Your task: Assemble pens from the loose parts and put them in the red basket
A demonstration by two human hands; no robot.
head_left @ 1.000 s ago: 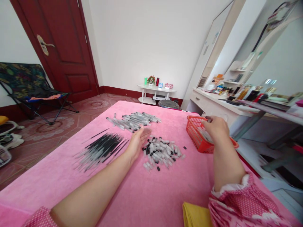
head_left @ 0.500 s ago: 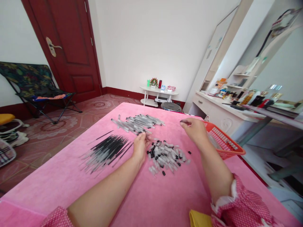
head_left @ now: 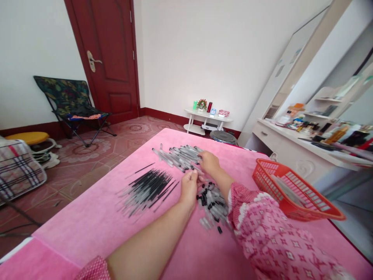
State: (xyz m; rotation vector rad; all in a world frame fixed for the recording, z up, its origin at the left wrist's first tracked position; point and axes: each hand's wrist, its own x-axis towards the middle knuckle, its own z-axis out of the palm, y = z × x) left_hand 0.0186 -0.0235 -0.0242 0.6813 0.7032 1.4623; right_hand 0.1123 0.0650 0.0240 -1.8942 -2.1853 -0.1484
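On the pink cloth lies a loose pile of clear pen barrels (head_left: 177, 156) with dark ends. My right hand (head_left: 210, 162) is at its right end, fingers bent down at the barrel ends; whether they grip one is hidden. Just below, my left hand (head_left: 189, 187) is closed, thumb against the curled fingers, and what it pinches cannot be made out. Left of it are many thin black pen refills (head_left: 150, 186), side by side. A heap of clear pen caps and small black plugs (head_left: 214, 202) lies between my left hand and right sleeve, which partly covers it.
An orange plastic basket (head_left: 294, 190) with clear items inside stands at the table's right edge. Beyond are a white dressing table (head_left: 300, 147) with bottles and a low white stand (head_left: 204, 114). A folding chair (head_left: 72, 101) is by the red door (head_left: 109, 58).
My right hand has moved from beside the basket leftward to the barrel pile. My left hand stays near the same spot on the table. The view has turned a little left.
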